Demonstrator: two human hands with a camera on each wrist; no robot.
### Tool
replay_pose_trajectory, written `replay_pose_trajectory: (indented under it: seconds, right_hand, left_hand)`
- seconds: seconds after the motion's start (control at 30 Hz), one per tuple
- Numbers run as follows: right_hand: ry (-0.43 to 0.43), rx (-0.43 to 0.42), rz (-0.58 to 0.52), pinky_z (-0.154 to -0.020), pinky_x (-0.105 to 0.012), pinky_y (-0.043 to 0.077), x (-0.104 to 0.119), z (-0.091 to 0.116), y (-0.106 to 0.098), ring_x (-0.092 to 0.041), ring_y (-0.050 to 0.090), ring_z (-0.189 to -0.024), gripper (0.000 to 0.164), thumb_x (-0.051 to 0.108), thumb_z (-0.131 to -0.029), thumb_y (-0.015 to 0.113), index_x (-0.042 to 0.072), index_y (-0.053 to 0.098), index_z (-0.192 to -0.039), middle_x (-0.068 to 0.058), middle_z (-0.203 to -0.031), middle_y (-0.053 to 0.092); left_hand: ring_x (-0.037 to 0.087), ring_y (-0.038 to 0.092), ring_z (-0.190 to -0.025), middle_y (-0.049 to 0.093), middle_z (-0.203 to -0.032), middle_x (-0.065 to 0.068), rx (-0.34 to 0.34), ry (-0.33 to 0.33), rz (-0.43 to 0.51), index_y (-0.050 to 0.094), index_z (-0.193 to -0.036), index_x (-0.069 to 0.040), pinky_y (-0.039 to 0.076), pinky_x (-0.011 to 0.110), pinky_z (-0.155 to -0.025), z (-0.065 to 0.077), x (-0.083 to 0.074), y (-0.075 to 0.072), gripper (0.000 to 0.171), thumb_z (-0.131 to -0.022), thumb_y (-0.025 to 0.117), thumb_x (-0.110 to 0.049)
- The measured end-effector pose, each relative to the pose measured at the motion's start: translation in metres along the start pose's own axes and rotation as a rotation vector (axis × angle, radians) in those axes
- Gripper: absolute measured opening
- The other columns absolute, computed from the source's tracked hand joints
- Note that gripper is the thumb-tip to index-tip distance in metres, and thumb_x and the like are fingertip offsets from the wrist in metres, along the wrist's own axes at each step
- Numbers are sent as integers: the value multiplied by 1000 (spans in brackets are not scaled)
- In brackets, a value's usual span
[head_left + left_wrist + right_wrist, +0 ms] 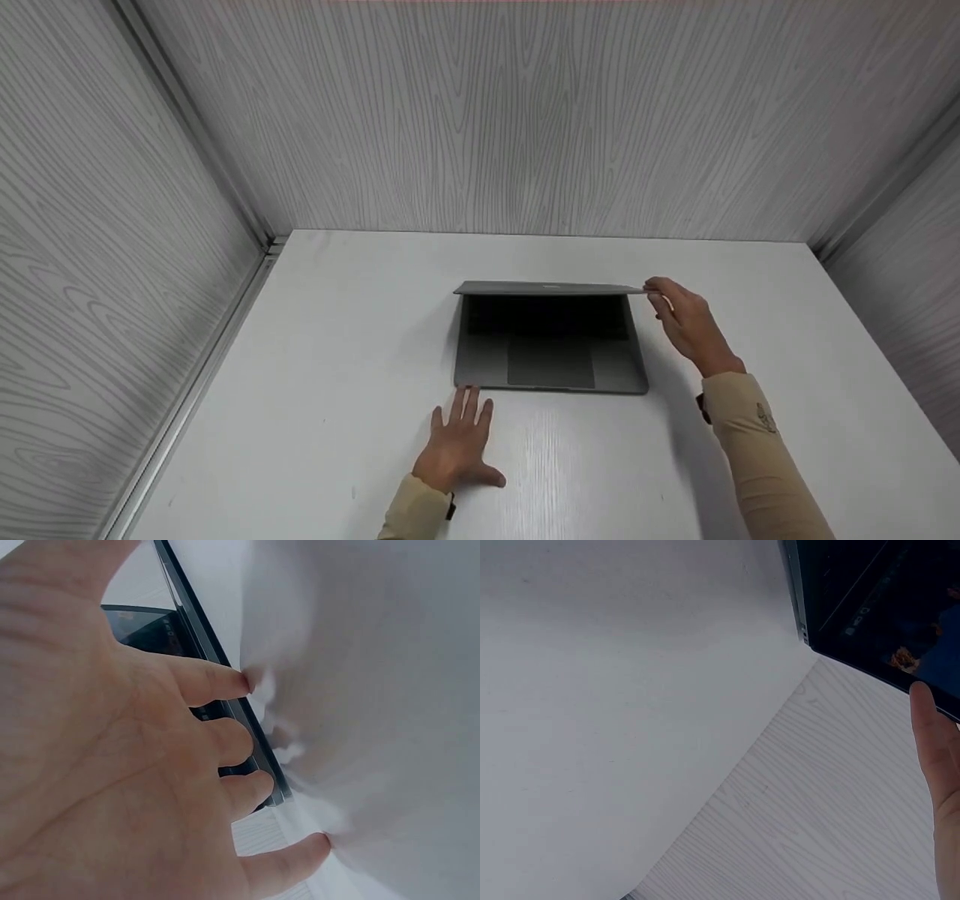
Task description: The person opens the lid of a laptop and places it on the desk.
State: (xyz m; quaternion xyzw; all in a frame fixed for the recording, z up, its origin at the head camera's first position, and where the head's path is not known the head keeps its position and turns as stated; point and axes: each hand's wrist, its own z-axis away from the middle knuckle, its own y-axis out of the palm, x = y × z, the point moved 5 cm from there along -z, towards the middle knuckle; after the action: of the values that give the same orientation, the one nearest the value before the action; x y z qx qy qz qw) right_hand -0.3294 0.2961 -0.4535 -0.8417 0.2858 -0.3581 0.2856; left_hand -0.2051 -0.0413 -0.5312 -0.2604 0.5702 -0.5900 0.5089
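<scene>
A grey laptop (551, 364) sits on the white table, its lid (551, 288) tilted up over the dark keyboard. At the lid's right edge my right hand (690, 326) pinches it near the corner. In the right wrist view the thumb (924, 712) lies on the bezel of the lit screen (937, 637), which shows a blue and orange picture. My left hand (452, 446) lies palm down with its fingers spread, middle fingertips at the front left edge of the base. The left wrist view shows the fingers straight beside the laptop's dark edge (214, 641).
The white table (315, 420) extends around the laptop on all sides. Wood-grain panels rise behind it (480, 120), on the left (97, 262) and on the right (900, 285). A metal rail (187, 409) runs along the table's left edge.
</scene>
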Motion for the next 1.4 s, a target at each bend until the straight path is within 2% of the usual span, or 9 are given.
replay_pose_trajectory:
  seconds: [0.2, 0.27, 0.4, 0.53, 0.73, 0.87, 1.0, 1.2, 1.4]
  right_hand:
    - [80, 13, -101, -73, -43, 59, -5, -4, -1, -36, 67, -100, 22, 5, -107, 51, -8, 61, -121, -23, -115, 68]
    - [107, 14, -135, -75, -40, 60, -8, -5, -1, -39, 65, -108, 22, 6, -107, 51, -8, 61, -120, -24, -116, 67]
    - [145, 23, -185, -78, -34, 59, -10, -7, -1, -40, 63, -114, 23, 8, -107, 50, -7, 63, -120, -24, -117, 67]
    - [175, 1, -234, -78, -39, 59, -11, -10, -1, -42, 61, -116, 25, 9, -107, 51, -9, 64, -118, -25, -118, 66]
    - [254, -70, -317, -76, -31, 59, -13, -20, -2, -28, 65, -115, 24, 10, -107, 53, -10, 64, -115, -25, -111, 66]
    - [281, -88, -350, -76, -34, 60, -1, -22, -6, -14, 66, -109, 20, 5, -106, 53, -11, 63, -111, -21, -105, 64]
    - [279, -96, -358, -76, -39, 60, 17, -25, -13, -9, 66, -103, 19, 2, -105, 53, -13, 63, -108, -16, -102, 65]
    - [288, -120, -386, -74, -40, 60, 22, -29, -17, -8, 67, -99, 22, 1, -105, 53, -17, 64, -109, -18, -103, 68]
    - [296, -122, -441, -72, -38, 60, 15, -34, -19, -8, 67, -96, 24, 2, -104, 54, -18, 66, -108, -2, -97, 70]
  left_hand:
    - [44, 15, -151, 19, -163, 27, 14, 4, -12, 38, -153, 3, 27, 68, -111, 0, 1, 0, 114, -70, 90, -54]
    - [44, 16, -151, 19, -163, 28, 12, 5, -19, 38, -153, 3, 28, 68, -111, 0, 1, -1, 114, -69, 90, -54]
    - [44, 16, -151, 20, -163, 29, 4, 5, -25, 40, -152, 4, 28, 68, -110, 1, 1, -1, 114, -68, 91, -54]
    - [45, 17, -151, 20, -162, 29, 5, 6, -29, 40, -152, 4, 29, 68, -110, 1, 1, -1, 114, -68, 90, -55]
    - [44, 17, -151, 20, -163, 28, 12, 2, -35, 38, -153, 3, 29, 67, -111, -1, 2, -2, 114, -69, 89, -55]
    - [45, 15, -151, 19, -163, 28, 23, 1, -18, 37, -153, 4, 27, 68, -111, 0, 1, -2, 115, -69, 90, -54]
    - [45, 15, -151, 19, -163, 28, 21, 0, -3, 37, -153, 4, 26, 69, -111, 1, 1, -2, 114, -69, 91, -53]
    - [44, 13, -151, 17, -164, 27, 18, -2, 15, 37, -154, 3, 25, 69, -111, 3, 1, 0, 115, -69, 91, -53]
    - [44, 13, -151, 17, -164, 26, 13, -4, 16, 37, -154, 3, 25, 69, -111, 3, 1, 1, 115, -69, 91, -53]
